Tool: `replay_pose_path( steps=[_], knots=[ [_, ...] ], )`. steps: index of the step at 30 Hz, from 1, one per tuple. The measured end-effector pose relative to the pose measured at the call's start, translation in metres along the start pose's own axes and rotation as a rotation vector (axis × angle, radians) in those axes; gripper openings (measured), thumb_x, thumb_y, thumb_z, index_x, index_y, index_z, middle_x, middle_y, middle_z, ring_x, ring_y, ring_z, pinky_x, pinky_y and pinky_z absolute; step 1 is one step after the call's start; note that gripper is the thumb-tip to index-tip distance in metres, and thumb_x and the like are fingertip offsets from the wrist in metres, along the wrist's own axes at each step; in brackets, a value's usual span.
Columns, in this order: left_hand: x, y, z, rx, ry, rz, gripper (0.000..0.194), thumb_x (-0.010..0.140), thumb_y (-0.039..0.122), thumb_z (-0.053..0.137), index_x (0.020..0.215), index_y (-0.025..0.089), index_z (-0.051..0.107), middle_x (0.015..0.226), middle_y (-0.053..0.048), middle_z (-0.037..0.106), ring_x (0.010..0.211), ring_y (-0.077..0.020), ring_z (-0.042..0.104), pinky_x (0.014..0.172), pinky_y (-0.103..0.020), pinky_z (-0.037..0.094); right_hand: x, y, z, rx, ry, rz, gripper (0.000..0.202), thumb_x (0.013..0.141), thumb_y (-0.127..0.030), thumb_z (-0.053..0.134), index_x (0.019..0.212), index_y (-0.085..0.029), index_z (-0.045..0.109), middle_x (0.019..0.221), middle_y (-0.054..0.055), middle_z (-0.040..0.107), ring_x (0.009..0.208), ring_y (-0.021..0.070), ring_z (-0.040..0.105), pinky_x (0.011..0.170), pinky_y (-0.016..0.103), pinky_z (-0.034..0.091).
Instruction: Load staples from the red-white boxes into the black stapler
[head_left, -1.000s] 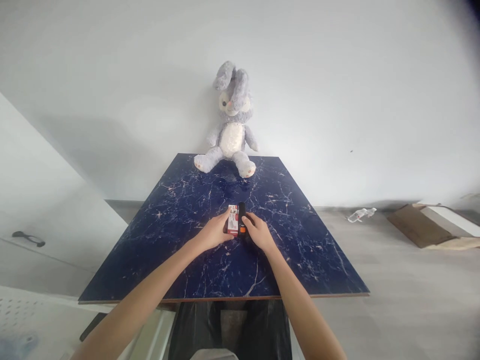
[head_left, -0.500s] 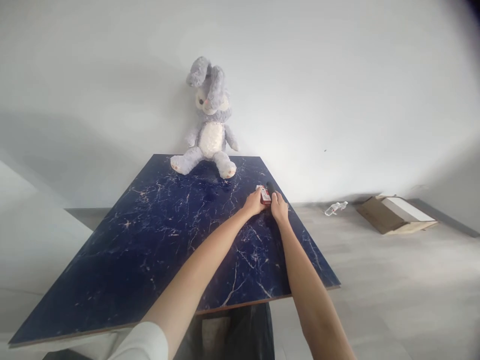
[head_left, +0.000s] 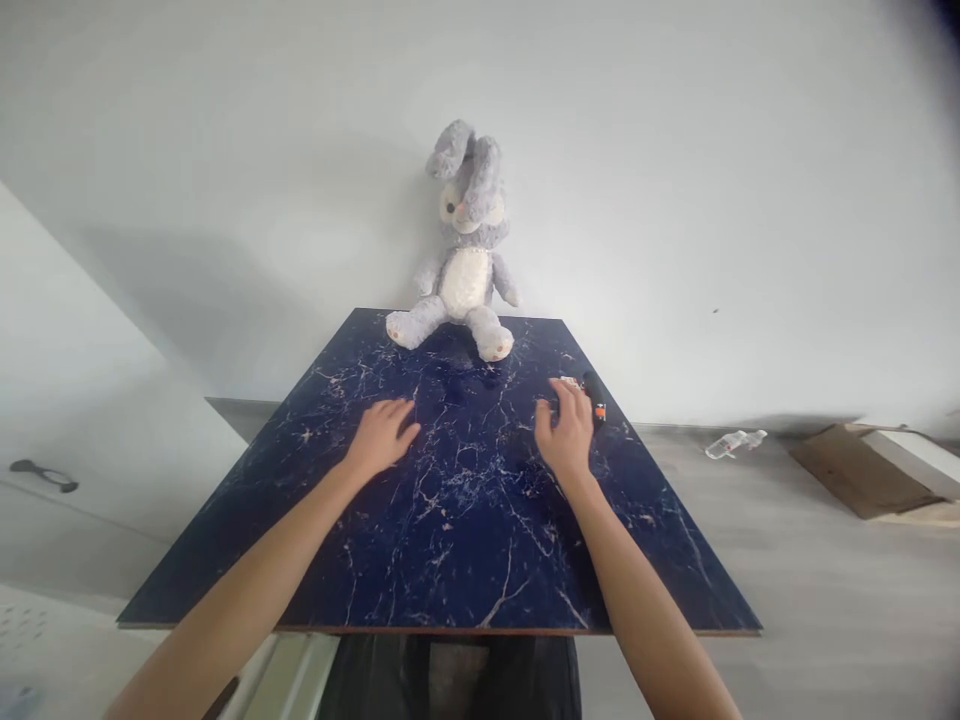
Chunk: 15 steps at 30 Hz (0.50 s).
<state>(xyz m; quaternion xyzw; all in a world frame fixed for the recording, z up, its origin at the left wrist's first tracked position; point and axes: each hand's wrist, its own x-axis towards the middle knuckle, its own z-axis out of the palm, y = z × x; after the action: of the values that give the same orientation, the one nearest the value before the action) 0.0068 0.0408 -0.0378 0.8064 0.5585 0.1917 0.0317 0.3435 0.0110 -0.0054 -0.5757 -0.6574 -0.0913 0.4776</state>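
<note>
My left hand [head_left: 381, 437] is over the left middle of the dark blue marbled table [head_left: 465, 560], its fingers apart and nothing in them. Whether it touches the surface I cannot tell. On the other side, my right hand [head_left: 566, 430] has its thumb and fingers spread, holding nothing. Just beyond its fingertips a small box [head_left: 568, 380] shows only a white and red sliver, the rest hidden by the hand. Right beside it, close to the table's right edge, lies a black object [head_left: 596, 388] with an orange mark [head_left: 600, 411].
A grey plush rabbit [head_left: 466, 285] sits at the table's far edge against the wall. On the floor to the right are a clear plastic bottle [head_left: 727, 445] and a cardboard box [head_left: 847, 470]. A black handle [head_left: 45, 475] shows at the left.
Both hands have let go of the small box and the black object at the table's right side. My left hand has moved well left. The view has shifted left.
</note>
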Motion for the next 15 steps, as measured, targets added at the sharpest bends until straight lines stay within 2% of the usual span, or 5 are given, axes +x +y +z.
replay_pose_path(
  steps=[3, 5, 7, 11, 15],
  knots=[
    [0.001, -0.03, -0.002, 0.088, -0.037, -0.109, 0.07, 0.098, 0.062, 0.033, 0.151, 0.018, 0.045, 0.157, -0.014, 0.041, 0.145, -0.0378, 0.033, 0.117, -0.055, 0.026, -0.01, -0.033, 0.033, 0.031, -0.342, -0.072, 0.05, 0.099, -0.042, 0.044, 0.143, -0.021, 0.051, 0.152, 0.014, 0.046, 0.142, 0.0325, 0.037, 0.119, 0.052, 0.026],
    [0.004, -0.032, 0.004, 0.115, -0.068, -0.081, 0.069, 0.098, 0.063, 0.031, 0.149, 0.02, 0.047, 0.159, -0.013, 0.039, 0.146, -0.0392, 0.03, 0.117, -0.056, 0.025, -0.021, -0.04, 0.051, 0.014, -0.589, -0.088, 0.053, 0.098, -0.048, 0.046, 0.141, -0.02, 0.055, 0.153, 0.014, 0.045, 0.144, 0.0363, 0.034, 0.119, 0.056, 0.025],
    [0.006, -0.028, 0.01, 0.132, -0.081, -0.055, 0.066, 0.099, 0.061, 0.031, 0.147, 0.02, 0.05, 0.159, -0.013, 0.038, 0.147, -0.0397, 0.029, 0.117, -0.055, 0.024, -0.03, -0.037, 0.061, -0.004, -0.721, -0.083, 0.056, 0.098, -0.052, 0.045, 0.143, -0.021, 0.054, 0.156, 0.013, 0.042, 0.147, 0.0367, 0.03, 0.12, 0.056, 0.023],
    [0.004, -0.025, 0.011, 0.105, -0.102, -0.046, 0.064, 0.1, 0.059, 0.031, 0.147, 0.021, 0.051, 0.16, -0.012, 0.037, 0.148, -0.0388, 0.028, 0.118, -0.055, 0.024, -0.039, -0.022, 0.058, 0.008, -0.757, -0.115, 0.056, 0.1, -0.051, 0.041, 0.145, -0.021, 0.053, 0.158, 0.011, 0.041, 0.15, 0.0305, 0.028, 0.123, 0.049, 0.021],
    [0.002, -0.027, 0.008, 0.1, -0.098, -0.052, 0.063, 0.1, 0.058, 0.032, 0.146, 0.021, 0.051, 0.16, -0.012, 0.038, 0.148, -0.0384, 0.028, 0.119, -0.054, 0.023, -0.037, -0.019, 0.053, 0.041, -0.746, -0.124, 0.054, 0.099, -0.05, 0.044, 0.143, -0.02, 0.056, 0.156, 0.011, 0.043, 0.149, 0.0294, 0.03, 0.124, 0.047, 0.021]
  ],
)
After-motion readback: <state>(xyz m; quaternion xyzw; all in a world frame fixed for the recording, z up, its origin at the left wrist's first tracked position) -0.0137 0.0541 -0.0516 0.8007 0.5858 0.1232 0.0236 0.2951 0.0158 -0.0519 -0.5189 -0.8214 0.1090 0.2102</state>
